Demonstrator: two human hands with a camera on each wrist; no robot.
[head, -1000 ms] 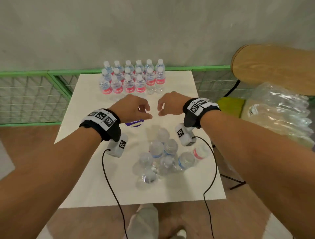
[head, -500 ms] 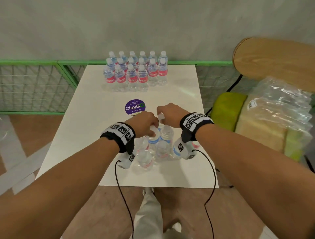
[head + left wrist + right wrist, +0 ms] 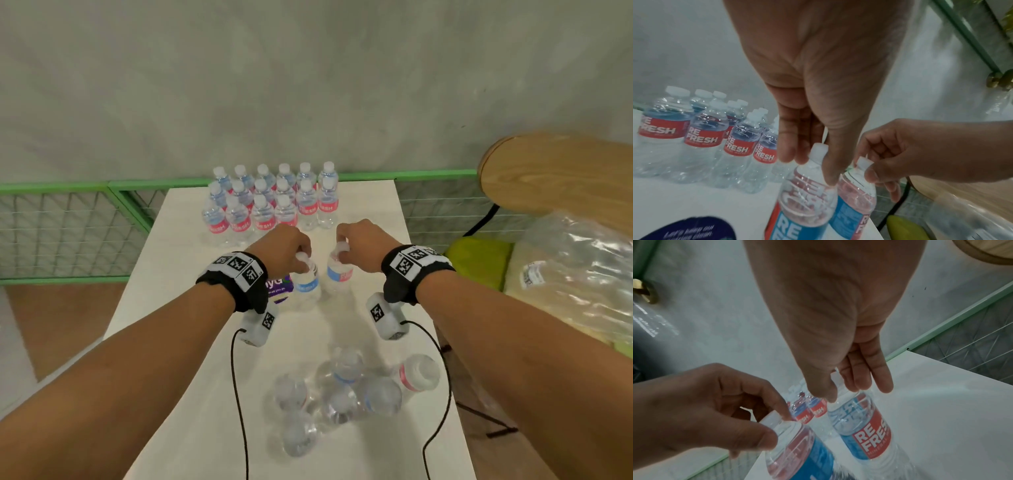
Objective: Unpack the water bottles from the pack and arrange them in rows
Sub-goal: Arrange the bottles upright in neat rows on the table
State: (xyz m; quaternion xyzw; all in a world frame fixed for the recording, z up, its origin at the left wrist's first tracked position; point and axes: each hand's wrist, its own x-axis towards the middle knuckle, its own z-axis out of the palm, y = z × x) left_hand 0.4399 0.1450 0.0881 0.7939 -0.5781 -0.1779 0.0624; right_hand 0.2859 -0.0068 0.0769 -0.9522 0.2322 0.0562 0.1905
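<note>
Fingers of both hands pinch bottle caps; rowed bottles point(image 3: 270, 202) ahead, sticker point(image 3: 279, 289) beneath.

You hold two clear bottles by their white caps at the table's centre, one point(image 3: 307, 284) at 9 o'clock of the other point(image 3: 339, 274). Arranged rows point(image 3: 270, 202) stand upright at 12 o'clock; loose bottles point(image 3: 346, 390) cluster at 6 o'clock.

Readable print: bottle labels and one sticker

Bottles point(image 3: 704, 136) read "RE FRESH"; purple sticker point(image 3: 688, 230) before them reads "Let's keep our".
</note>
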